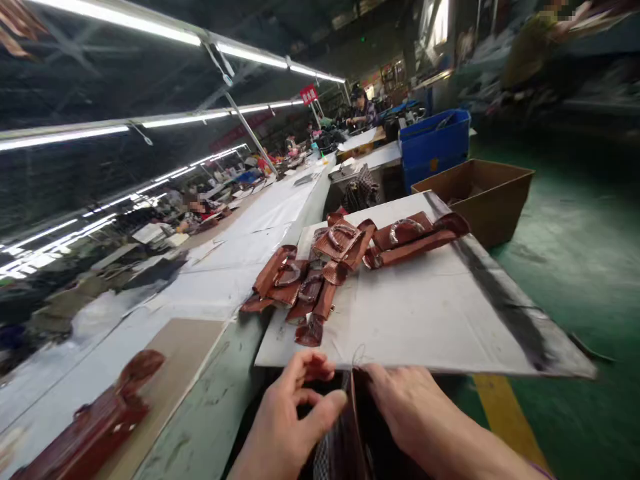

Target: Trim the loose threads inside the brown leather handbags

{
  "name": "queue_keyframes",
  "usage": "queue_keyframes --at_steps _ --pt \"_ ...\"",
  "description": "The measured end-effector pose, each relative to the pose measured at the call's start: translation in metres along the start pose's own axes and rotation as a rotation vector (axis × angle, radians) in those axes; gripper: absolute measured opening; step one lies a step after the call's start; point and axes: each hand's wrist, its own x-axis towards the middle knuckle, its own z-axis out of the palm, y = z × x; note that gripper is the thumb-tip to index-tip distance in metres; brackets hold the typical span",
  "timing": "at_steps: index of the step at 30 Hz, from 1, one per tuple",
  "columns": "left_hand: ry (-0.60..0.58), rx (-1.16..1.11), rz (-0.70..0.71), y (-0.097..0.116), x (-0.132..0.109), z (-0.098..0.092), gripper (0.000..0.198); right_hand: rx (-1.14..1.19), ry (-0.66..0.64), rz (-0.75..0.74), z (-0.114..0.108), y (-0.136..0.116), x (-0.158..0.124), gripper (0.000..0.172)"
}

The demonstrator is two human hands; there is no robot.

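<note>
Leather piece (354,427) is held edge-on at the bottom of the view, between the two hands and just below the near edge of a white board (425,320). Its long axis runs from the person out toward the board, so its far end points away from the body, and a loop of thread is seen rising from that end. Checked lining (326,461) is seen on its left side, low down. The left hand (290,420) is curled, with its thumb tip pressed to the left face of the piece and its fingers bent over the dark material behind, so the piece is pinched. The right hand (405,407) is laid against the right face with its fingers together. Whether these are closed round the piece cannot be told, since the tips are hidden. A heap of brown straps (320,273) with metal rings is spread on the far left part of the board. Beyond the board a cardboard box (480,193) and a blue crate (435,137) are set on the green floor. A brown bag (90,427) is lying on the long bench (210,407) at the lower left.
</note>
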Motion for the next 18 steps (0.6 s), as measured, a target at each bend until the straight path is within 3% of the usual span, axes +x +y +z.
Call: queue_keyframes --at_steps 6,9,13,18 --pt "-0.063 0.106 0.008 0.011 0.018 0.030 0.013 -0.006 -0.004 0.022 0.004 0.005 -0.006 0.033" --pt "-0.064 0.131 0.025 0.006 0.020 0.029 0.013 0.041 0.016 0.016 0.007 0.013 -0.005 0.027" --pt "-0.143 0.162 0.064 -0.002 0.023 0.018 0.020 0.384 0.088 -0.041 0.009 0.028 0.002 0.020" --pt "-0.207 0.246 0.075 -0.006 0.032 0.011 0.019 0.698 0.051 0.010 0.010 0.037 0.009 0.014"
